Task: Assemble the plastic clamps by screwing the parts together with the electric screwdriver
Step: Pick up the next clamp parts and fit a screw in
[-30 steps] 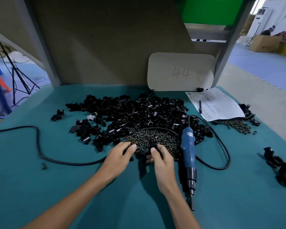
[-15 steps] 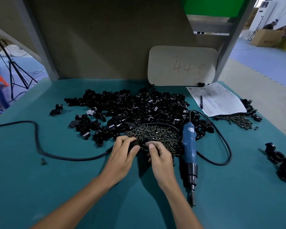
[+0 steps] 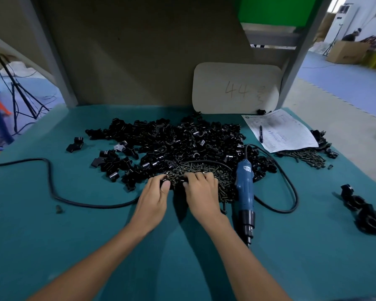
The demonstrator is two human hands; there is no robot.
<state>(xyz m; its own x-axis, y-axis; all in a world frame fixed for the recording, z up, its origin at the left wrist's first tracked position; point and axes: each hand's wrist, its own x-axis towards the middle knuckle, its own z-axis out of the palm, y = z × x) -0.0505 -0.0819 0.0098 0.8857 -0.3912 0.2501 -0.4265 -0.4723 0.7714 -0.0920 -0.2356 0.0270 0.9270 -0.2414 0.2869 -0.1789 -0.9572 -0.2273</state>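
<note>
Cord (image 3: 109, 206) over screw pile (image 3: 204, 170), screwdriver (image 3: 244, 192) alongside

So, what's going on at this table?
A person is picking parts for plastic clamps. The left hand pinches a black clamp part at the edge of the screw pile, and the right hand reaches into that pile beside it. The blue electric screwdriver lies untouched on the table, right of both hands.

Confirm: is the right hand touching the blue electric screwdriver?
Apart. Head view: loose dark screws show between the right hand and the blue electric screwdriver.
</note>
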